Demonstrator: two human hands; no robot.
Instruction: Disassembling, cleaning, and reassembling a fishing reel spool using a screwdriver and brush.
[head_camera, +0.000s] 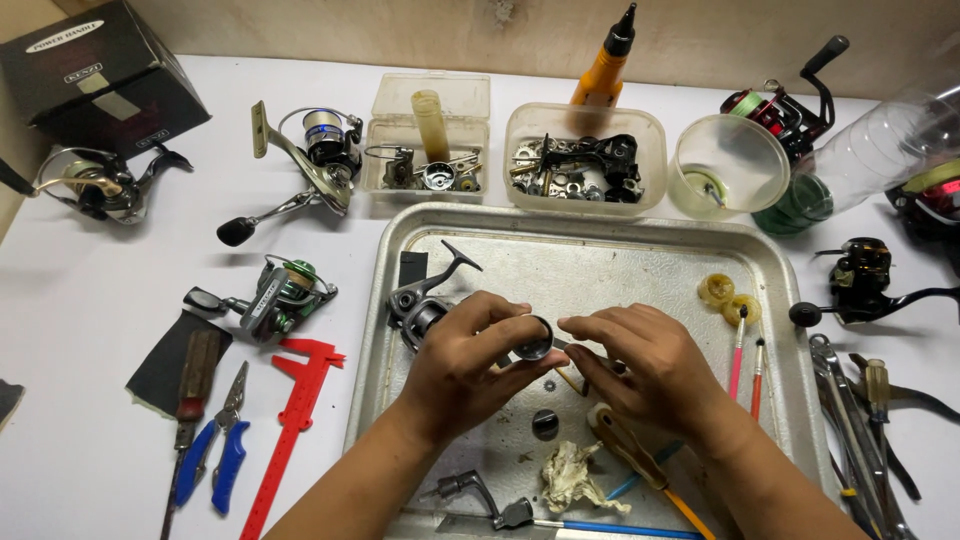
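Head view: looking straight down on a white surface (80, 320) crowded with fishing-reel parts; both hands meet over a metal tray (600, 250).
Tray: largest thing here, dull steel, holds the reel body, a crumpled rag (568, 475), small brushes (740, 350) and loose bits.
Reel body (420, 310): dark spinning reel, lies on the tray's left half, just behind my left hand, partly covered by it.
Left hand (462, 368): fingers closed round a small dark round part (536, 342), thumb below, fingertips on the rim.
Right hand (655, 372): fingers curled, tips just beside the round part; whether they pinch something thin I cannot tell.
Round part: sits between both hands, lifted off the tray, near its middle.
Handling: I judge it light, rigid metal, probably greasy so slippery; best taken by the outer rim, as the left grip has it.
Around: whole reels (310, 160) on the surface to the left, pliers (225, 450) and red calipers (295, 420) near left, plastic tubs of parts (585, 150) behind the tray.
Hidden: underside of the round part, right fingertips, tray's near edge cut off by the frame.
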